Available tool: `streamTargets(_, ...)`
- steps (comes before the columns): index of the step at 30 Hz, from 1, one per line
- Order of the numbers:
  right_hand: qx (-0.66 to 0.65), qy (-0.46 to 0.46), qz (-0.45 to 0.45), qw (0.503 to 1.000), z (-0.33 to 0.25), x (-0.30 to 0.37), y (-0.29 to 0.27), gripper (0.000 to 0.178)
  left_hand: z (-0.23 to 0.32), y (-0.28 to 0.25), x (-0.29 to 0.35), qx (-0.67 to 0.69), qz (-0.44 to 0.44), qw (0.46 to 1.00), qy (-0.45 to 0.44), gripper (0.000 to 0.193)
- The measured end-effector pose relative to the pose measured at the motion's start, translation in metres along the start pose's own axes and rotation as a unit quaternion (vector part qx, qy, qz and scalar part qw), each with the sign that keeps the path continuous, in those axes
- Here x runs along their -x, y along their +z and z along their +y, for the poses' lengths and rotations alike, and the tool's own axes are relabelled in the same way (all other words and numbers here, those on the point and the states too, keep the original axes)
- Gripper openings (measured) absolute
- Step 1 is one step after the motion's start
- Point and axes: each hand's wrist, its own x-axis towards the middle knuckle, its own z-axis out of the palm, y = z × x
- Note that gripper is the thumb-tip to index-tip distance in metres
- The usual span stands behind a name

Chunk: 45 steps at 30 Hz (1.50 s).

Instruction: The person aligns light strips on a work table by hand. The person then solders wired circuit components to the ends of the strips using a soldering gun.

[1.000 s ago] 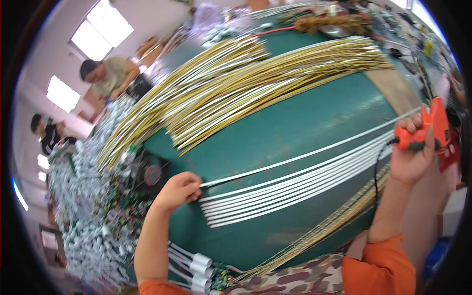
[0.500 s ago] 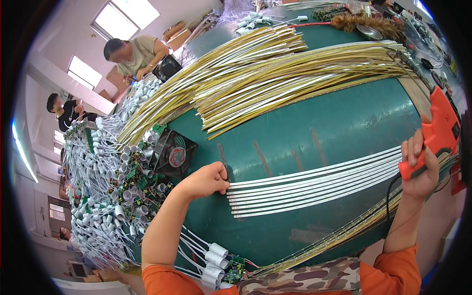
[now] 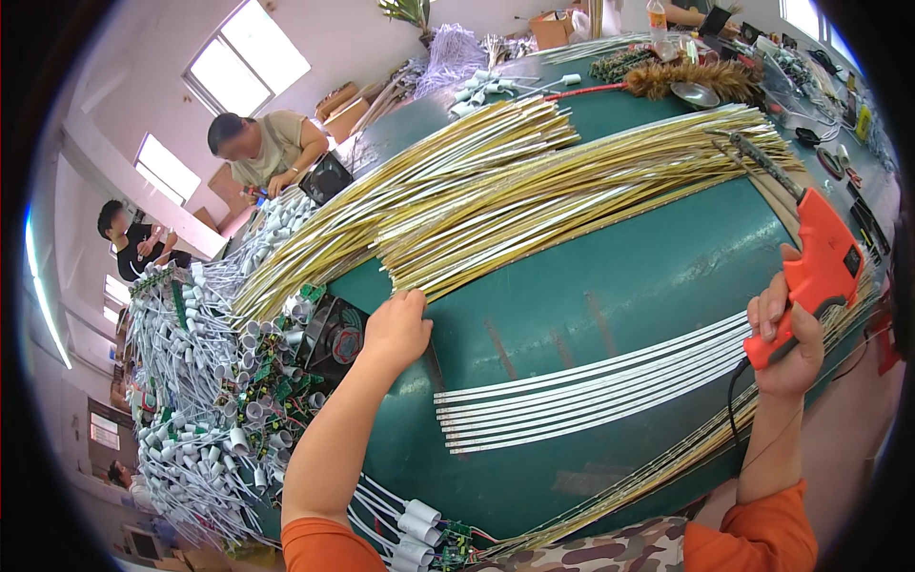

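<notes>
Several white strips lay flat, your right hand gripping the orange tool. Your left hand was by the yellowish pile, honestly couldn't tell its grip.

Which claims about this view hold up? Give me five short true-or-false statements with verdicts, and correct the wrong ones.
1. The right hand holds an orange tool. True.
2. The white strips lie side by side on a green tabletop. True.
3. The left hand is at the white strips' right ends. False: the left hand is at the near left end of the yellow-and-white pile.
4. A black fan sits to the right of the white strips. False: the black fan is to their left.
5. A brown duster lies beyond the yellow-and-white pile. True.
</notes>
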Motion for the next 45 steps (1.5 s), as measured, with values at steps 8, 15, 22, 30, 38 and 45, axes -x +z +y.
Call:
streamTargets(8, -0.011, -0.016, 0.023, 1.000, 0.002, -0.001, 0.003, 0.060, -0.015, 0.016, -0.041, -0.128, 0.056, 0.989, 0.046, 0.012)
streamTargets(15, -0.032, -0.010, 0.028, 0.999, -0.001, 0.001, 0.001, 0.058, -0.011, 0.000, -0.102, -0.006, 0.150, 0.987, 0.051, 0.026)
streamTargets(22, -0.048, 0.003, 0.042, 0.998, -0.005, -0.001, 0.003, 0.056, 0.001, 0.025, -0.098, 0.043, 0.133, 0.984, 0.111, 0.042)
streamTargets(30, -0.041, 0.008, 0.044, 0.998, -0.008, -0.001, 0.004, 0.057, 0.009, 0.039, -0.107, 0.075, 0.191, 0.978, 0.036, 0.020)
streamTargets(38, -0.066, 0.031, 0.060, 0.996, -0.009, -0.001, -0.001, 0.057, 0.005, 0.001, -0.125, 0.009, 0.204, 0.977, 0.061, 0.053)
streamTargets(45, -0.062, 0.023, 0.059, 0.996, -0.011, -0.001, -0.002, 0.057, 0.029, 0.019, -0.144, 0.033, 0.085, 0.993, 0.074, 0.072)
